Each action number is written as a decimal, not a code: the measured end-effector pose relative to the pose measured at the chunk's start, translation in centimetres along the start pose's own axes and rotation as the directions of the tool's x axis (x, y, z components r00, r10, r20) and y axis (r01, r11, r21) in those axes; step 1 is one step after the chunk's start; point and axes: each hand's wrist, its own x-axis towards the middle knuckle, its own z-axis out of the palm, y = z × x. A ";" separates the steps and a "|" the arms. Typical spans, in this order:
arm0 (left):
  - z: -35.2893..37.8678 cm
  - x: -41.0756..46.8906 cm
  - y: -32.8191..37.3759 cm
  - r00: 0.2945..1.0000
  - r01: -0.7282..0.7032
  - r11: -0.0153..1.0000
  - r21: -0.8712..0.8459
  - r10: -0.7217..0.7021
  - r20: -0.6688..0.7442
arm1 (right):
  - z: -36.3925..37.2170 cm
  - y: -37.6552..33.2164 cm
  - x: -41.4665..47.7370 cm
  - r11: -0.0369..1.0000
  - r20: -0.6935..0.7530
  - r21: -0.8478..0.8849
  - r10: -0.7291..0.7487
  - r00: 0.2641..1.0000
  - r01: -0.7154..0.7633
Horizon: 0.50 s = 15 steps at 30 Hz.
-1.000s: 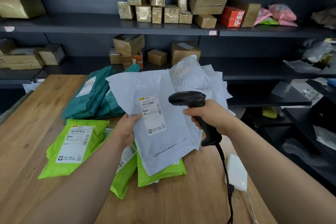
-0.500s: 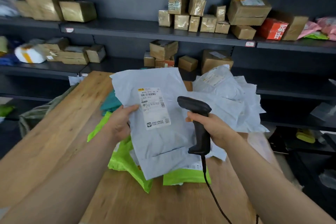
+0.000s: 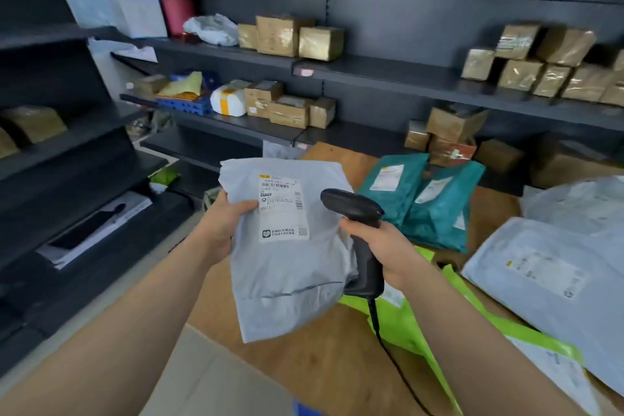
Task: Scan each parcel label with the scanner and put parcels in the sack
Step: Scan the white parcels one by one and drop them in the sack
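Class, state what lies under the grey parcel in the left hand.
Under the grey parcel, gripped by the left hand: wooden table and part of a green parcel. Anything directly behind is covered.

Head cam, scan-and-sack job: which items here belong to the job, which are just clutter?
Job: grey parcel gripped by the left hand, label facing the camera; scanner gripped by the right hand; teal parcels, green parcels, other grey parcels on the table.
Lying about: taped boxes on the shelves, pink pot, blue crate. Sack not identifiable.
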 end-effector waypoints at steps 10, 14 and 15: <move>-21.7 7.2 7.5 0.999 0.027 0.962 0.272 -0.020 -0.028 | 22.7 0.9 9.1 1.000 0.021 -0.020 0.025 0.999 -0.024; -25.9 11.9 8.1 0.997 0.042 0.954 0.297 -0.021 -0.073 | 27.2 1.2 14.0 0.999 0.001 -0.003 0.034 0.999 -0.034; -26.6 13.3 8.1 0.997 0.047 0.951 0.306 -0.024 -0.078 | 28.2 1.4 15.5 0.999 -0.006 0.000 0.045 0.999 -0.045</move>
